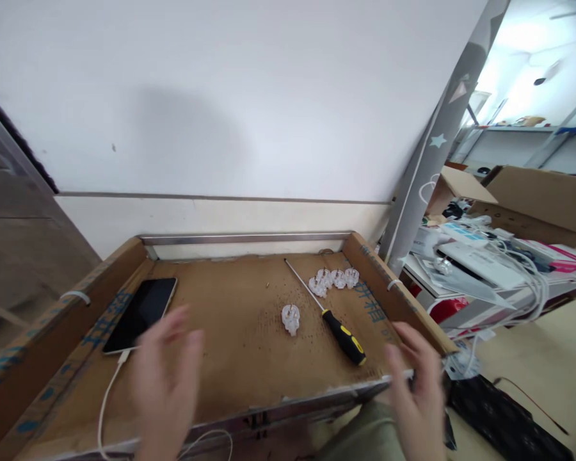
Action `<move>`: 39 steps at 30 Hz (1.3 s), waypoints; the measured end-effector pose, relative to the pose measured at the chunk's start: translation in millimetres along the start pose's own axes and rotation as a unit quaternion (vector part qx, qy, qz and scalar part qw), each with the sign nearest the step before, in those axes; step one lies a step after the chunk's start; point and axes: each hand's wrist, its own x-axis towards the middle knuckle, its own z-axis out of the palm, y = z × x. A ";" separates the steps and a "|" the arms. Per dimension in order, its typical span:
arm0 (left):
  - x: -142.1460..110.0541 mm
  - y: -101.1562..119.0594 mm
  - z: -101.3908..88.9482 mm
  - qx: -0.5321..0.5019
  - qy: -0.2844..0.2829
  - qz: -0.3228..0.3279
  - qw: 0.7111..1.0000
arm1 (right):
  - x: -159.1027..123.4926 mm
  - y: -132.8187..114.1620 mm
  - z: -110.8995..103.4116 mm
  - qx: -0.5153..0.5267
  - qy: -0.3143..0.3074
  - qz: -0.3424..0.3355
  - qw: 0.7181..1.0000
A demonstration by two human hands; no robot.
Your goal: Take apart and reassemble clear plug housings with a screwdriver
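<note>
both my hands (168, 365) (415, 378) are open and empty; between them, the screwdriver (344, 337) lies right of a clear plastic piece (290, 319).

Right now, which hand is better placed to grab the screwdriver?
Probably the right hand: it looks open and is nearer the screwdriver, whose handle points its way. The left hand is over by the phone.

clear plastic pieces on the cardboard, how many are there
5: one clear piece alone, left of the screwdriver, and four bunched pieces near the right cardboard wall. Those crowd together, so another may be hidden.
</note>
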 end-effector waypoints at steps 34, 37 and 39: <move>74.2 46.9 74.7 0.141 -0.262 0.264 0.918 | 62.4 -40.6 164.9 0.068 -0.401 -0.017 0.913; 71.4 41.1 75.9 0.110 -0.246 0.267 0.925 | 64.0 -40.1 170.6 0.087 -0.396 -0.001 0.914; 69.1 34.7 77.1 0.092 -0.229 0.270 0.931 | 63.5 -38.8 175.1 0.112 -0.388 0.013 0.915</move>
